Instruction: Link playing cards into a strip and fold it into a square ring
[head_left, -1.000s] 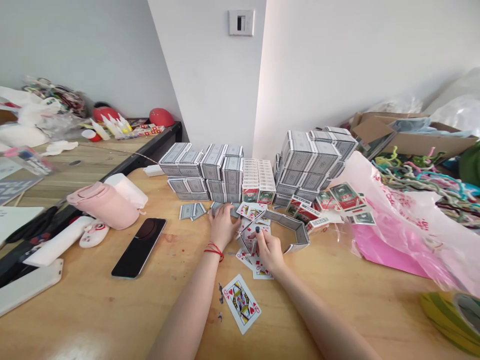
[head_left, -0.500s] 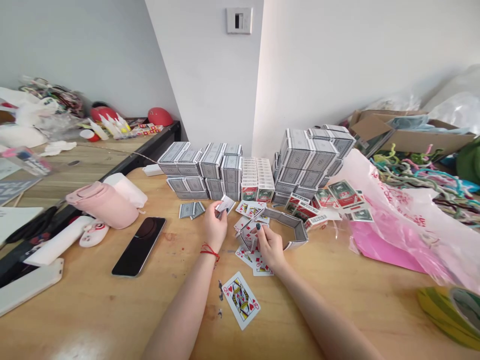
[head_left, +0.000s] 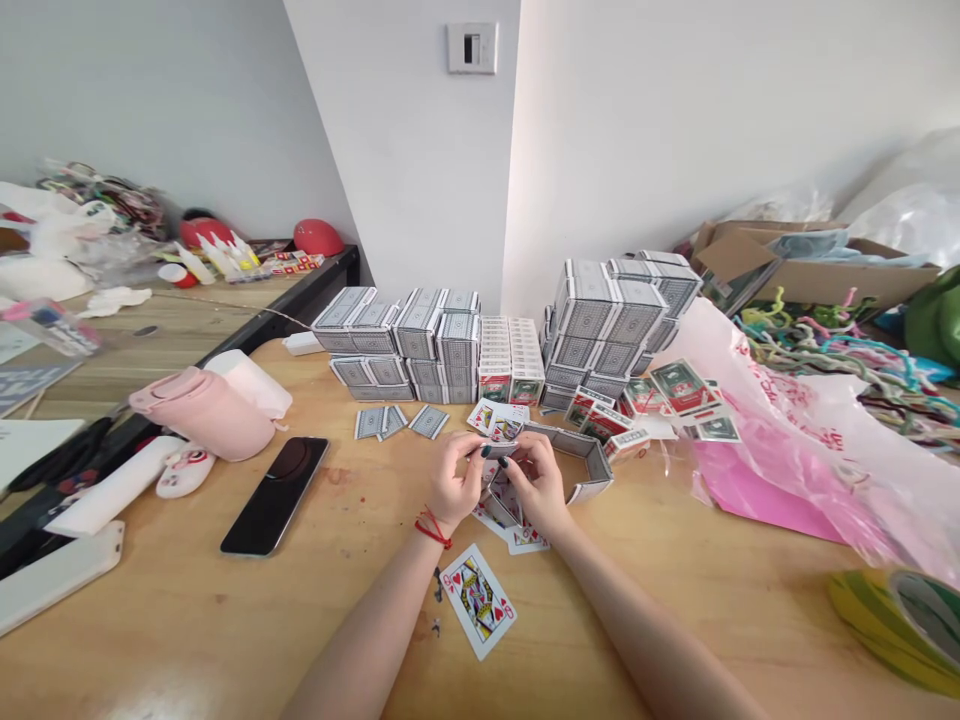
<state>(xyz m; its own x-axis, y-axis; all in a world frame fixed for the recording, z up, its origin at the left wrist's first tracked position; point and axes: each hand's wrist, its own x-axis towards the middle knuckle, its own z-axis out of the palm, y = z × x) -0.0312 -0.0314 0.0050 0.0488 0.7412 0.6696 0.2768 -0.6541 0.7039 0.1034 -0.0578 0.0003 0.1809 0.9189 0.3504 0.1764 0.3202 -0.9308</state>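
Observation:
My left hand (head_left: 455,487) and my right hand (head_left: 538,485) are close together, fingertips pinched on a grey-backed playing card (head_left: 500,449) between them. This card seems to belong to the linked strip of folded cards (head_left: 592,462), which stands on edge and curves round to the right; the fingers hide where they meet. Under and behind my hands lie loose face-up cards (head_left: 491,414). Closer to me, a queen of hearts (head_left: 480,602) lies face up. Left of my hands, several face-down cards (head_left: 429,421) rest on the table.
Stacked blocks of folded cards (head_left: 367,345) line the back, with a taller stack (head_left: 607,315) at right. Card boxes (head_left: 679,390) lie beside it. A phone (head_left: 275,497) and pink pouch (head_left: 210,415) are at left. Yellow tape (head_left: 862,620) and pink plastic (head_left: 772,490) are at right.
My left hand has moved right and toward me to meet my right hand. The card it held is gone from it, and another card now lies face down on the table.

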